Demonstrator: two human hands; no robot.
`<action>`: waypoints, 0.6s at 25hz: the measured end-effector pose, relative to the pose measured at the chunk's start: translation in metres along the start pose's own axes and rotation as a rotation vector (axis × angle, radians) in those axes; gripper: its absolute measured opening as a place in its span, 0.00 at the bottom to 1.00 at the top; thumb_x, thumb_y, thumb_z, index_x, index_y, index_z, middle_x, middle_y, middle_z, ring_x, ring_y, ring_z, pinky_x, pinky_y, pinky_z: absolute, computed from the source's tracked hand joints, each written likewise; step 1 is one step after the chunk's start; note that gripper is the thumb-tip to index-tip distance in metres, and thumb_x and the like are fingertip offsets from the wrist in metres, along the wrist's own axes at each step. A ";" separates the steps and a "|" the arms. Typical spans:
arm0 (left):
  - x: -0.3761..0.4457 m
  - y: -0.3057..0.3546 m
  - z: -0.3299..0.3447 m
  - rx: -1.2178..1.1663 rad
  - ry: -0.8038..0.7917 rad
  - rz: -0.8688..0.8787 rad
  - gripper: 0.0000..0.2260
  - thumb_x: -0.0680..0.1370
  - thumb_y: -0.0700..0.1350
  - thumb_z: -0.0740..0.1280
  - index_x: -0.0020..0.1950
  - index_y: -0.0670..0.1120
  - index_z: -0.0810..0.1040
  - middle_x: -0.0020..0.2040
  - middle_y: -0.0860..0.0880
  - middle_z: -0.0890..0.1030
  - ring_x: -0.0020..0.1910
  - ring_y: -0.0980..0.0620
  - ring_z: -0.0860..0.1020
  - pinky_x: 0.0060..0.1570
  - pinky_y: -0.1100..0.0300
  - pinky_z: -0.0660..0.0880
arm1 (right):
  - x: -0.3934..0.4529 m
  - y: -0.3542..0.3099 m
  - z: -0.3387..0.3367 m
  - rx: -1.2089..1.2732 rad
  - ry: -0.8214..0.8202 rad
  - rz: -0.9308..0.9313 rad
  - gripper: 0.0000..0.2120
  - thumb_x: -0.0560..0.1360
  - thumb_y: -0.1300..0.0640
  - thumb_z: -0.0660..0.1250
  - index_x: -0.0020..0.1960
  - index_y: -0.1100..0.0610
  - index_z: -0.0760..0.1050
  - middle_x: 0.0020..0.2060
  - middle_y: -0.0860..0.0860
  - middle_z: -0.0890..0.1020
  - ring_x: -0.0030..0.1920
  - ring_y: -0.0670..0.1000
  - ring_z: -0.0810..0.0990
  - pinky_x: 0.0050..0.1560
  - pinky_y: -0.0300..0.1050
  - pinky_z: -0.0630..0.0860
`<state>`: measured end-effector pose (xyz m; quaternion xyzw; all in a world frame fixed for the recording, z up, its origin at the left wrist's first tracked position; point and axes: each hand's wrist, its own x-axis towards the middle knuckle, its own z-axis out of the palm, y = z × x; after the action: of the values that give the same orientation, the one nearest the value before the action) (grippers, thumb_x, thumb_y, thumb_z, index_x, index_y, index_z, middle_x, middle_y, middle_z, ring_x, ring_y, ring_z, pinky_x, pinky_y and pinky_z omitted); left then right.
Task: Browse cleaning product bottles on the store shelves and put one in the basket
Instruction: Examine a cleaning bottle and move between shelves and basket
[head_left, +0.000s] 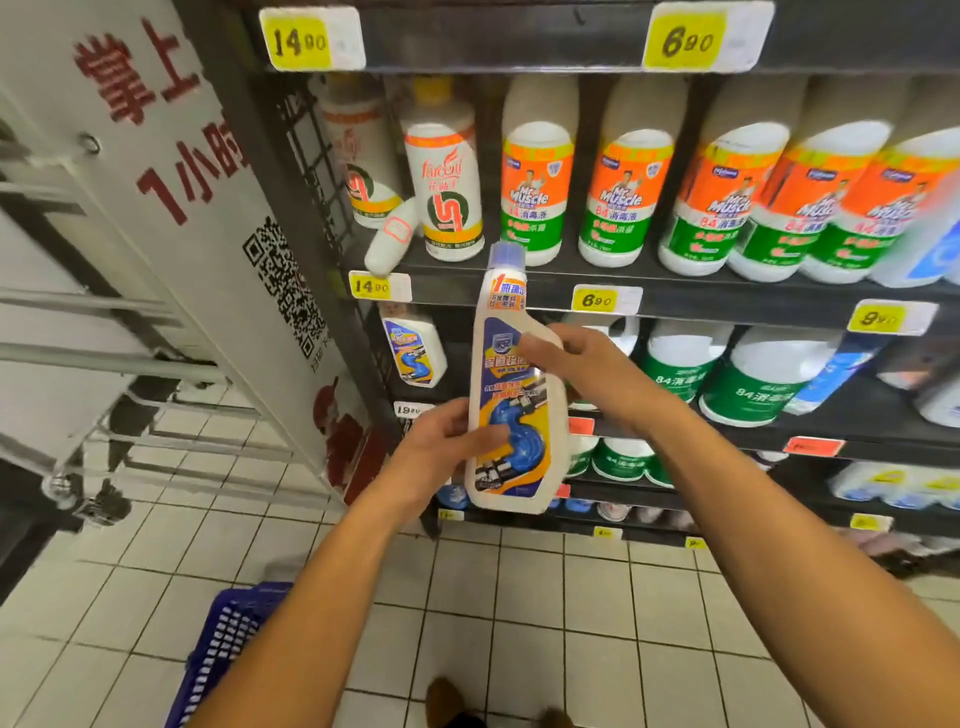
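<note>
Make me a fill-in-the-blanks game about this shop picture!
1. Both hands hold one white bottle with a ____ cap.
2. The left hand has its grip near the bottle's ____ end.
3. The blue basket sits on the tiled ____.
4. The Mr Muscle bottles have orange and ____ labels.

Missing words: blue; bottom; floor; green

Left hand: bare forearm reaching up from below, fingers curling around something held upright, thumb pressing its front | Right hand: bare arm extending from lower right, fingers gripping higher up, wrist bending slightly
</note>
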<state>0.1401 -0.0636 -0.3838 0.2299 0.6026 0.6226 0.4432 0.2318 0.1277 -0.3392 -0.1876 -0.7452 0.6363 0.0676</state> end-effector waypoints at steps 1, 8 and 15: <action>-0.001 0.007 0.007 0.006 0.016 0.032 0.18 0.69 0.47 0.75 0.57 0.45 0.80 0.52 0.45 0.86 0.50 0.45 0.85 0.40 0.57 0.81 | -0.005 -0.005 -0.004 0.014 0.012 -0.022 0.20 0.77 0.38 0.65 0.54 0.54 0.79 0.46 0.52 0.87 0.45 0.52 0.87 0.39 0.40 0.81; -0.019 0.037 0.047 0.073 0.048 0.162 0.20 0.70 0.50 0.76 0.59 0.45 0.80 0.53 0.45 0.86 0.51 0.44 0.85 0.43 0.52 0.82 | -0.035 -0.028 -0.023 0.113 0.053 -0.056 0.21 0.79 0.37 0.59 0.54 0.52 0.80 0.48 0.51 0.87 0.46 0.49 0.86 0.39 0.37 0.79; -0.026 0.045 0.049 0.070 0.066 0.163 0.15 0.71 0.50 0.74 0.55 0.47 0.82 0.52 0.45 0.86 0.49 0.43 0.85 0.43 0.49 0.83 | -0.045 -0.045 -0.018 0.051 0.077 -0.101 0.23 0.81 0.40 0.57 0.55 0.57 0.80 0.47 0.52 0.87 0.45 0.49 0.86 0.38 0.37 0.81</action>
<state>0.1813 -0.0534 -0.3265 0.2728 0.6175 0.6425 0.3625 0.2707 0.1225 -0.2859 -0.1723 -0.7340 0.6432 0.1332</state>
